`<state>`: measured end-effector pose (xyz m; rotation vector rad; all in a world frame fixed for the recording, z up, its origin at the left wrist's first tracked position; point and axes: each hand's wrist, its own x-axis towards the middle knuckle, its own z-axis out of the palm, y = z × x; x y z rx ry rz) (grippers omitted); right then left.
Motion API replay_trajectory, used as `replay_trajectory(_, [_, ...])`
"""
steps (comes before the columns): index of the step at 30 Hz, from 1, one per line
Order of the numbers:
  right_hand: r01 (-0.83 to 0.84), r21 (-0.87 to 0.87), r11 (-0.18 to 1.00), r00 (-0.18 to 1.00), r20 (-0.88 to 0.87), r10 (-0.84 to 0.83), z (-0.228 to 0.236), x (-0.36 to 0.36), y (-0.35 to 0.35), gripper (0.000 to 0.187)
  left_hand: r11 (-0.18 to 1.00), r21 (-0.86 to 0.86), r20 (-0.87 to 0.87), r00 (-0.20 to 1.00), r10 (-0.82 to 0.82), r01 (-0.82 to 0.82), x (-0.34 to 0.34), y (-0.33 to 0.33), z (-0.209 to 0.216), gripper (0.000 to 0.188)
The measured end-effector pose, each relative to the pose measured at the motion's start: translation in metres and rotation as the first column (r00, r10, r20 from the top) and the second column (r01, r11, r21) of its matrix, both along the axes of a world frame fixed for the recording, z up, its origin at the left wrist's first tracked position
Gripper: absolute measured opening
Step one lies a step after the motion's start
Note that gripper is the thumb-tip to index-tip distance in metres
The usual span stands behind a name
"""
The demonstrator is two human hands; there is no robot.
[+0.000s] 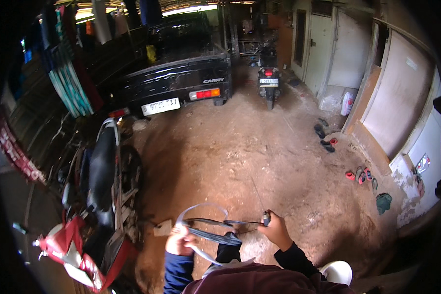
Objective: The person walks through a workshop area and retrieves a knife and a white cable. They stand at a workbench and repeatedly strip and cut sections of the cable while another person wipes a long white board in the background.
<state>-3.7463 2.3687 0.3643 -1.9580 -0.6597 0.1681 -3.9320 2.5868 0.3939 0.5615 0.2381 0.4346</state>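
Note:
Low in the middle, my left hand (180, 241) is closed round a thin white strip (203, 204). The strip loops up in front of me, and part of it trails down toward my lap. Dark grey bands (211, 235) stretch from beside my left fingers over toward my dark-clothed leg. My right hand (278, 231) is closed on a small dark object (266, 218) with a rounded end; its kind is not clear. A narrow dark length runs left from that hand toward the bands, and whether they join I cannot tell.
A red-and-black motorcycle (103, 171) stands close on my left. Beyond are a black pickup truck (176, 78) and another motorcycle (269, 83). Sandals (361, 175) and a dark green cloth (383, 203) lie by the right wall. A white round object (337, 272) is beside me.

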Motion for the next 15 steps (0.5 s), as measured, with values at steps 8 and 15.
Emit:
replay_trajectory(8, [0.267, 0.197, 0.943, 0.904, -0.389, -0.175, -0.033, 0.259, 0.040, 0.021, 0.998, 0.032, 0.023, 0.998, -0.057, 0.056, 0.266, 0.166, 0.024, 0.011])
replay_trajectory(15, [0.459, 0.222, 0.860, 0.827, -0.460, -0.323, -0.036, 0.436, 0.035, 0.017, 0.994, 0.109, 0.033, 0.999, 0.004, -0.008, 0.485, 0.225, 0.022, 0.015])
